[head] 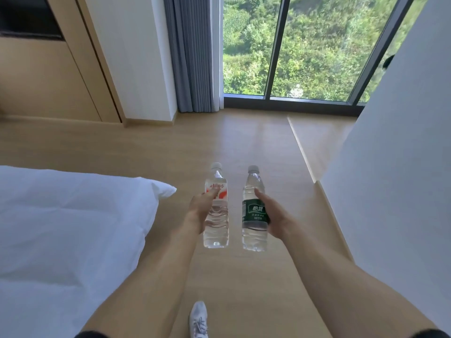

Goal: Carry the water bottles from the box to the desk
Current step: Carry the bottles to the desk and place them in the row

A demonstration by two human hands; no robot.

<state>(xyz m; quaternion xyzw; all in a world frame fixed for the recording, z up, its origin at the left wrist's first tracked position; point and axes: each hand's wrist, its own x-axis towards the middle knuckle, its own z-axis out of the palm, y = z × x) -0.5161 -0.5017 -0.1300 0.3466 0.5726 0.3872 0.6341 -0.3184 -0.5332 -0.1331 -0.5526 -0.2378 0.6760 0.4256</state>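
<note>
I hold two clear water bottles upright in front of me, above the wooden floor. My left hand (199, 209) grips the bottle with the red and white label (216, 223) around its middle. My right hand (273, 215) grips the bottle with the dark green label (253, 230) the same way. Both bottles have white caps and look full. They hang side by side, a small gap between them. Neither the box nor the desk is in view.
A bed with white bedding (61, 228) fills the left side. A white wall (395, 167) runs along the right. Ahead, wooden floor (231, 137) leads to a floor-to-ceiling window (305, 50) with a grey curtain (195, 57). A wooden cabinet (44, 76) stands far left. My white shoe (199, 318) shows below.
</note>
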